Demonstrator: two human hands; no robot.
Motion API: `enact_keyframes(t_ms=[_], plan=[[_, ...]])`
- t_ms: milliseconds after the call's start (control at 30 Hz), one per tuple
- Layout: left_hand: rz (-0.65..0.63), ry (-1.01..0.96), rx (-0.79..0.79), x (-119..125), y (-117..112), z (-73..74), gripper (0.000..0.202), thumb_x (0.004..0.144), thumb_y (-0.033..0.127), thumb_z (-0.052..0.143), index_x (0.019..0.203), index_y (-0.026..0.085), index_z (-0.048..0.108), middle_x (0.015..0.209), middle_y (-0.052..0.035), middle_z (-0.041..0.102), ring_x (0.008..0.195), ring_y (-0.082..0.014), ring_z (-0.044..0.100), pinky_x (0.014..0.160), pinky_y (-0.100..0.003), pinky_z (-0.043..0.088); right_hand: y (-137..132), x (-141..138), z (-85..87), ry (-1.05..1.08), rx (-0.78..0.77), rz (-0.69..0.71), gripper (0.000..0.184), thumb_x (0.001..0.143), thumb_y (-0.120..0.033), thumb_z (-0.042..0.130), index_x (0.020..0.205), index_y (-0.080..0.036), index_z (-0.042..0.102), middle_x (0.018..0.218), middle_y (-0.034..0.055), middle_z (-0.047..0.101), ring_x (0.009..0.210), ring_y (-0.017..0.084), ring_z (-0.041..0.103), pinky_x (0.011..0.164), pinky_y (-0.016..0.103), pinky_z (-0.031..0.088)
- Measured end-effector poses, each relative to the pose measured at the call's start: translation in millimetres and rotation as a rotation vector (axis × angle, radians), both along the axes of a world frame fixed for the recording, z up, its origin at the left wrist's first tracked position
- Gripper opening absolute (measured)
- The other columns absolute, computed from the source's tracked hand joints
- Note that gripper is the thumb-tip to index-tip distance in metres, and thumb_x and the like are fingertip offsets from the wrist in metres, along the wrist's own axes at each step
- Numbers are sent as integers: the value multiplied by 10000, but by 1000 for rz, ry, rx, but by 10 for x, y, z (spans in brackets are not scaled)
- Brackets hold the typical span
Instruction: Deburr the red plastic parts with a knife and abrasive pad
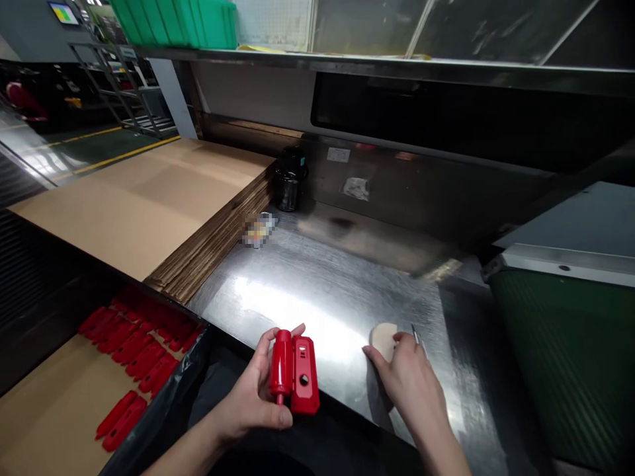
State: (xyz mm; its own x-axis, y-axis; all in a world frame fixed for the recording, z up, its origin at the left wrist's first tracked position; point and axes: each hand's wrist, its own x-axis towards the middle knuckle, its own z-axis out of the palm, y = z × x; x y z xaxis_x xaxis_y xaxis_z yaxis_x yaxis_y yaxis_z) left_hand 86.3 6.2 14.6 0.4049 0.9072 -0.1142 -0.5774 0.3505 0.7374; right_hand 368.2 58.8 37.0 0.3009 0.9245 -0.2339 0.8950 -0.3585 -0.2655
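A steel bench fills the middle of the view from the head camera, bright with glare. To its left lies a tall stack of flat cardboard, its edge meeting the bench. At far right stands a green bin under a grey lid. Below the cardboard, at lower left, a box lined with brown board holds rows of red parts, with two more lying apart nearer the camera. A shelf runs overhead, carrying a green crate. A dark jar stands at the back of the bench, just beside the cardboard, and a small blurred packet lies in front of it.

At the near edge of the bench, the left hand grips a red plastic piece, a cylinder joined to a flat body with holes. The fingers curl behind it, fingertips showing above its top, and the thumb lies under its lower end. The piece is upright, held just over the bench edge.

The right hand rests palm down on the bench, well apart from the left. Its fingers are bent and pressed on a pale round pad, covering the pad's near side. A thin metal tool shows at the knuckles; whether the hand holds it cannot be told.
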Motion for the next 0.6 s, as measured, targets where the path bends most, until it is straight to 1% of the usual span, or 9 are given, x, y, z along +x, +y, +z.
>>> enact_keyframes(t_ms=[67, 133, 200, 267, 333, 400, 467, 500, 600], plan=[[28, 44, -14, 5, 9, 92, 1124, 618, 332, 1034, 1518, 384, 364, 1785, -137, 148, 1606, -408, 228, 1082, -468, 490, 34, 36, -36, 80, -45, -56, 725, 925, -629, 511, 1372, -62, 445, 1253, 268, 653, 1111, 411, 700, 874, 459, 559], [75, 72, -42, 21, 27, 163, 1088, 631, 359, 1034, 1493, 359, 369, 1775, -160, 162, 1586, -415, 272, 1081, -466, 495, 38, 61, -53, 135, -58, -97, 809, 891, -653, 549, 1435, -77, 384, 1305, 247, 658, 1142, 387, 705, 866, 436, 567], [130, 90, -69, 44, 49, 192, 1062, 641, 391, 1031, 1468, 337, 367, 1766, -186, 170, 1563, -417, 319, 1096, -474, 490, 23, 57, -48, 147, -34, -118, 947, 876, -663, 552, 1547, -66, 251, 1373, 241, 633, 1228, 402, 666, 898, 456, 558], [173, 104, -71, 65, 74, 183, 1049, 646, 411, 1027, 1454, 323, 363, 1757, -210, 179, 1544, -419, 357, 1110, -489, 485, 16, 44, -31, 135, -5, -119, 1052, 874, -693, 527, 1606, -38, 152, 1423, 263, 598, 1298, 451, 610, 929, 504, 536], [196, 112, -48, 76, 98, 151, 1034, 650, 431, 1021, 1445, 317, 369, 1747, -225, 207, 1525, -428, 388, 1117, -507, 485, 28, 50, -8, 136, 0, -112, 1062, 863, -715, 528, 1586, 1, 225, 1415, 299, 598, 1296, 491, 598, 942, 538, 519], [215, 116, -21, 73, 116, 111, 1011, 659, 456, 1012, 1435, 314, 380, 1731, -232, 252, 1504, -431, 420, 1125, -522, 481, 38, 64, 29, 171, -14, -113, 935, 867, -704, 534, 1479, -8, 417, 1325, 305, 660, 1197, 490, 658, 906, 542, 528], [238, 123, -4, 58, 126, 68, 978, 675, 472, 1001, 1422, 314, 389, 1712, -228, 301, 1491, -424, 442, 1138, -524, 471, 1, 33, 90, 234, -17, -98, 731, 892, -690, 513, 1298, -86, 586, 1191, 259, 734, 1082, 454, 714, 866, 522, 543], [248, 130, 3, 48, 127, 45, 968, 684, 476, 995, 1420, 317, 386, 1704, -224, 320, 1489, -420, 447, 1144, -523, 467, -44, -18, 131, 273, -10, -80, 660, 912, -699, 480, 1208, -129, 631, 1137, 229, 757, 1049, 429, 729, 858, 505, 549], [284, 170, 17, 21, 125, -22, 980, 686, 454, 997, 1423, 335, 362, 1706, -203, 322, 1507, -415, 426, 1144, -519, 472, -270, -348, 276, 446, 30, 13, 622, 948, -762, 403, 1076, -208, 655, 1050, 131, 794, 1008, 329, 749, 866, 414, 562]])
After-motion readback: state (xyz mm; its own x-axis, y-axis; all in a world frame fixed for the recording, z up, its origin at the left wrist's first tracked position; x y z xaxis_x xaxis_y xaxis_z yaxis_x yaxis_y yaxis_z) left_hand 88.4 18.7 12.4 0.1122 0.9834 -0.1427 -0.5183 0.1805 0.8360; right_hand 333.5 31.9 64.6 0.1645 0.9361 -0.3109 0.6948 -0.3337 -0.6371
